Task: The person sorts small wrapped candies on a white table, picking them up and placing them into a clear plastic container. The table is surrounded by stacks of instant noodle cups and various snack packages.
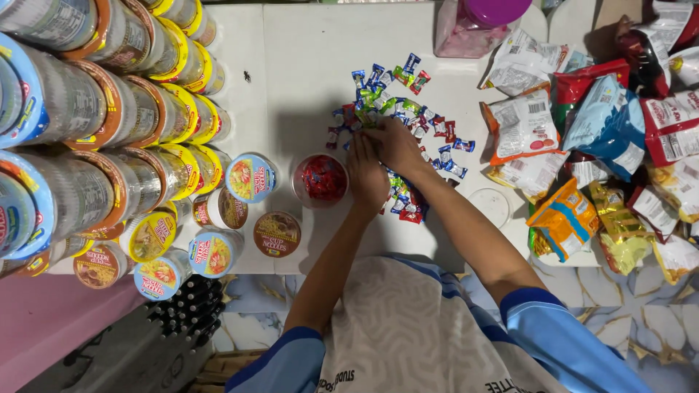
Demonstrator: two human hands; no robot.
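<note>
A heap of small wrapped candies [408, 116] in red, blue and green lies spread on the white table [306, 58]. My left hand [366, 175] and my right hand [395, 145] rest side by side on the near part of the heap, fingers among the wrappers. Whether either hand grips a candy is hidden. Just left of my left hand stands a clear round cup [320, 180] filled with red candies.
Stacks of cup noodles [109, 131] fill the left side, some lying on the table. Snack packets [611, 138] pile up at the right. A clear jar with a purple lid [480, 22] stands at the back. A clear lid [489, 205] lies beside my right forearm.
</note>
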